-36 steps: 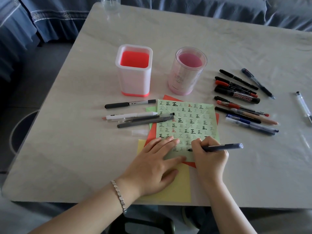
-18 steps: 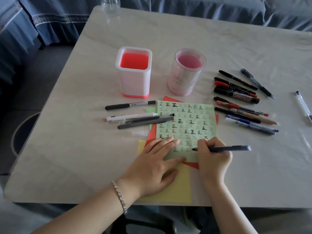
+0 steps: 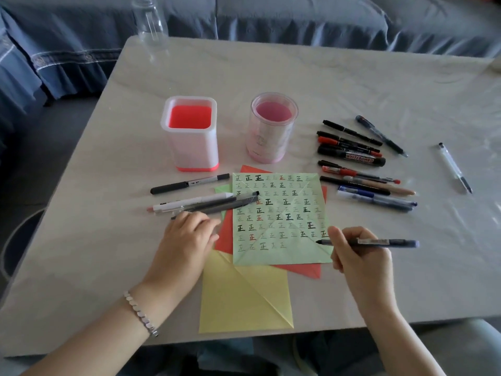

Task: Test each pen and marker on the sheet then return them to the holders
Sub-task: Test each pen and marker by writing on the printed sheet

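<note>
Curling its fingers beside a few pens lying on the tabletop, the left hand rests just left of the papers; whether it grips anything cannot be told. Behind stand a square white-and-red holder and a round pink holder. The green sheet, rowed with test marks, lies between both hands. The right hand pinches a dark blue pen, tip at the sheet's lower right. More pens and markers lie further right.
</note>
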Demonstrator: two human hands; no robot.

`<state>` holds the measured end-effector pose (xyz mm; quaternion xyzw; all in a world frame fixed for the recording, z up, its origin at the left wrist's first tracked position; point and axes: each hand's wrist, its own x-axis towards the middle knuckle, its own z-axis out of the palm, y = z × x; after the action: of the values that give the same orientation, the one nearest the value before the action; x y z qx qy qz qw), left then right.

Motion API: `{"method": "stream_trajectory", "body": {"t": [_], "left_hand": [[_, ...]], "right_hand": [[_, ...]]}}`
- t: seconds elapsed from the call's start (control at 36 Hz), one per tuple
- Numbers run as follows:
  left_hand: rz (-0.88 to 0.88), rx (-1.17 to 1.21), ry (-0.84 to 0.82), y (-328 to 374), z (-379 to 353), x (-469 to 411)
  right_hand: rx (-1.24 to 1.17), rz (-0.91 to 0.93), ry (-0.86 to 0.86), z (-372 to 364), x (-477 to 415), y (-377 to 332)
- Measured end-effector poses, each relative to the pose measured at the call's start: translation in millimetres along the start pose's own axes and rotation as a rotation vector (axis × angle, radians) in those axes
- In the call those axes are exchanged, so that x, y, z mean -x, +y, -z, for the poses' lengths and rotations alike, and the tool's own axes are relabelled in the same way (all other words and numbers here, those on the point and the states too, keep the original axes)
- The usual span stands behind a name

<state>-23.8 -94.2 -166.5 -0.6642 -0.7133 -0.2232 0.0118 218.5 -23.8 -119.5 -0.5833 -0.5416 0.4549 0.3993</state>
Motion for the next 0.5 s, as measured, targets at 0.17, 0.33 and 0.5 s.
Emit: {"method": "stream_trajectory", "body": {"t": [0.17, 0.33, 0.5], "left_hand": [[0.169, 0.295, 0.002, 22.9, 18.3, -2.4], [0.627, 1.042, -0.119, 69.7, 40.0, -19.4], [0.62, 1.264, -0.169, 92.5, 49.9, -26.3]], "right_hand": [[-0.248, -0.14, -0.074, 5.4, 6.9, -11.8], [-0.44, -0.188, -0.134, 5.7, 10.3, -32.7], [-0.477, -0.148, -0.111, 1.9, 11.8, -50.1]]}}
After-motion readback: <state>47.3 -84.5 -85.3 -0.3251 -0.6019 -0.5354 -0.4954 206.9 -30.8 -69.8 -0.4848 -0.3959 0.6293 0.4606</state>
